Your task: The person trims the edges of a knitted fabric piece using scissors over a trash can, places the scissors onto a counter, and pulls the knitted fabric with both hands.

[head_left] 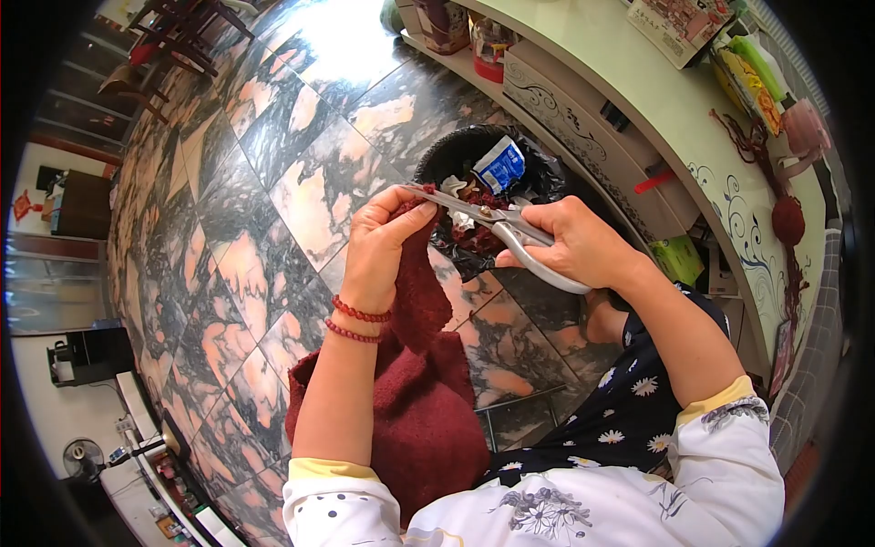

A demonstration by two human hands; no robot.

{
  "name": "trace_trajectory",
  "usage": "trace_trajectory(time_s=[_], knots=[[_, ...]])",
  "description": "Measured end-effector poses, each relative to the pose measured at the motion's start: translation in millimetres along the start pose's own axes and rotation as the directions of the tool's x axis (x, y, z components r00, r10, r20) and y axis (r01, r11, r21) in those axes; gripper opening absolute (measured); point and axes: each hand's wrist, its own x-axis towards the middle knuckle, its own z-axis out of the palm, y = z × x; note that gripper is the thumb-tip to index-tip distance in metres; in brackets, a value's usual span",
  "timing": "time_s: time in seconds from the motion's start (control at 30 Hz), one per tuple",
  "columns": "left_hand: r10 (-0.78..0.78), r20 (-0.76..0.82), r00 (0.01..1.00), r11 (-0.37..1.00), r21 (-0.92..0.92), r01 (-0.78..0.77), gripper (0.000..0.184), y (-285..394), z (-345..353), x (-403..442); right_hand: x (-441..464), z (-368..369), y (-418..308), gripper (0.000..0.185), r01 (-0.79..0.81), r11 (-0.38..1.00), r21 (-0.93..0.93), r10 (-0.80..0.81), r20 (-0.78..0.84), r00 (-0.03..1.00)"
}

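My left hand [390,232] pinches the upper edge of a dark red knitted piece [417,273], which hangs down and spreads over my lap. Two red bead bracelets circle that wrist. In my right hand [579,242] is a pair of scissors [510,228], fingers around the handles. Their blades point left and reach the red fabric right at my left fingertips. Whether the blades are parted there is too small to tell. Just beyond the scissors stands a trash bin [456,150] lined with a black bag, holding red scraps, crumpled white paper and a blue-and-white packet [500,166].
A long pale cabinet [629,100] curves along the right, with a red yarn ball [788,221], a pink mug [806,132] and packets on top. Marble tiles [246,264] cover the floor. Wooden chairs [178,46] stand at the far left, a fan [84,459] at lower left.
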Motion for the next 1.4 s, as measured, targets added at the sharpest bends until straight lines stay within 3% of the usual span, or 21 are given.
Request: trace_trajectory(time_s=[0.2, 0.3, 0.43, 0.57, 0.7, 0.83, 0.93, 1.03, 1.23, 1.33, 1.4], knots=[[0.004, -0.007, 1.000, 0.999, -0.042, -0.004, 0.011, 2, 5, 2, -2, 3, 0, 0.033, -0.152, 0.938, 0.312, 0.126, 0.101, 0.987], [-0.031, -0.042, 0.999, 0.997, -0.069, 0.028, 0.011, -5, 9, 6, -7, 3, -8, 0.033, -0.294, 0.838, 0.460, 0.283, 0.095, 0.955], [-0.097, -0.022, 0.995, 0.993, -0.076, 0.095, 0.012, -9, 20, 6, 0, 5, -7, 0.033, -0.219, 0.889, 0.402, 0.257, -0.042, 0.966], [-0.097, 0.040, 0.995, 0.984, -0.147, 0.101, 0.013, -13, 31, 4, 9, 11, 0, 0.032, -0.017, 0.959, 0.283, 0.096, -0.269, 0.958], [-0.059, 0.083, 0.995, 0.993, -0.101, 0.067, 0.011, -21, 37, 4, 18, 17, -6, 0.027, 0.178, 0.896, 0.406, 0.005, -0.410, 0.912], [-0.057, 0.087, 0.995, 0.992, -0.109, 0.066, 0.012, -22, 43, 2, 20, 18, -16, 0.021, 0.116, 0.733, 0.671, 0.086, -0.260, 0.962], [-0.045, 0.092, 0.995, 0.993, -0.103, 0.055, 0.011, -21, 44, 0, 26, 23, -7, 0.018, 0.078, 0.798, 0.597, 0.125, -0.292, 0.948], [-0.027, 0.090, 0.996, 0.997, -0.068, 0.034, 0.012, -21, 42, -1, 25, 24, -13, 0.018, 0.090, 0.727, 0.681, 0.132, -0.267, 0.955], [-0.063, 0.087, 0.994, 0.998, 0.023, 0.061, 0.012, -21, 40, -5, 32, 30, -2, 0.014, 0.160, 0.857, 0.491, 0.006, -0.320, 0.947], [-0.090, 0.091, 0.992, 0.996, -0.011, 0.091, 0.012, -16, 39, -5, 30, 28, -9, 0.017, 0.124, 0.850, 0.512, 0.075, -0.351, 0.933], [-0.124, 0.096, 0.988, 0.990, -0.048, 0.129, 0.013, -13, 39, -5, 27, 26, -13, 0.017, 0.118, 0.701, 0.704, 0.156, -0.313, 0.937]])
